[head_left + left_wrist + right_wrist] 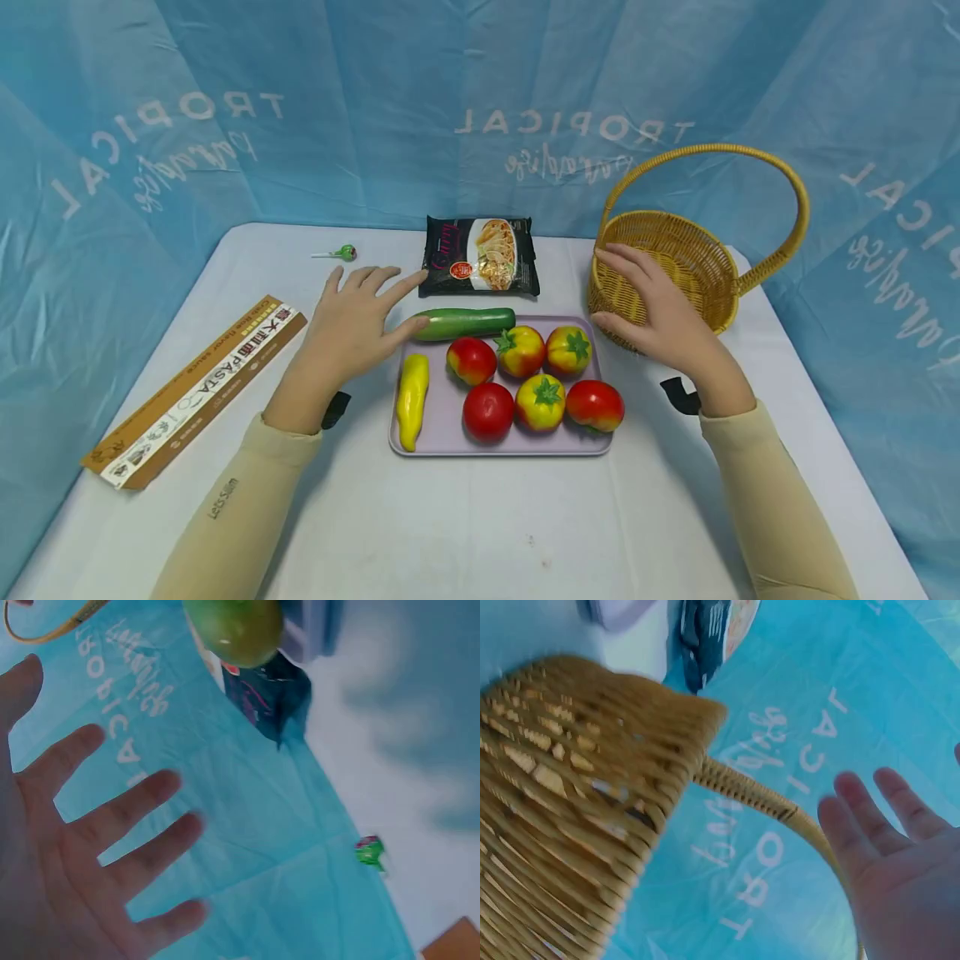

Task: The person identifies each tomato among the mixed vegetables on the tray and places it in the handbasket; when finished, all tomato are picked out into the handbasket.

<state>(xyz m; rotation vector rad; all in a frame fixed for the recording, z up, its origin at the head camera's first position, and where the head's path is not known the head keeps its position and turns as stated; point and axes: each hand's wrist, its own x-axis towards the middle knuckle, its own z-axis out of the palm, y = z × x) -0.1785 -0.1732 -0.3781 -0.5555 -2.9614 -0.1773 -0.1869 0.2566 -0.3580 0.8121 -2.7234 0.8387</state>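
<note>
In the head view the left hand [352, 329] is held with fingers spread, left of the lilac tray [502, 448], its thumb near the green cucumber [465, 323]. The left wrist view shows its palm [82, 862] holding nothing. The right hand [663, 321] has its fingers extended in front of the wicker basket [712, 258]; whether they touch it cannot be told. In the right wrist view that hand [900, 862] grips nothing, beside the basket's side [570, 825]. On the tray lie a yellow pepper-like vegetable [412, 400], a red tomato [488, 412] and several red-yellow fruits [540, 402].
A black noodle packet [480, 257] lies behind the tray. A green lollipop [345, 252] is at the back left, and a long brown pasta box [195, 392] lies diagonally at the left. The basket's tall handle [705, 150] arches up at the back right, before a blue curtain [390, 108].
</note>
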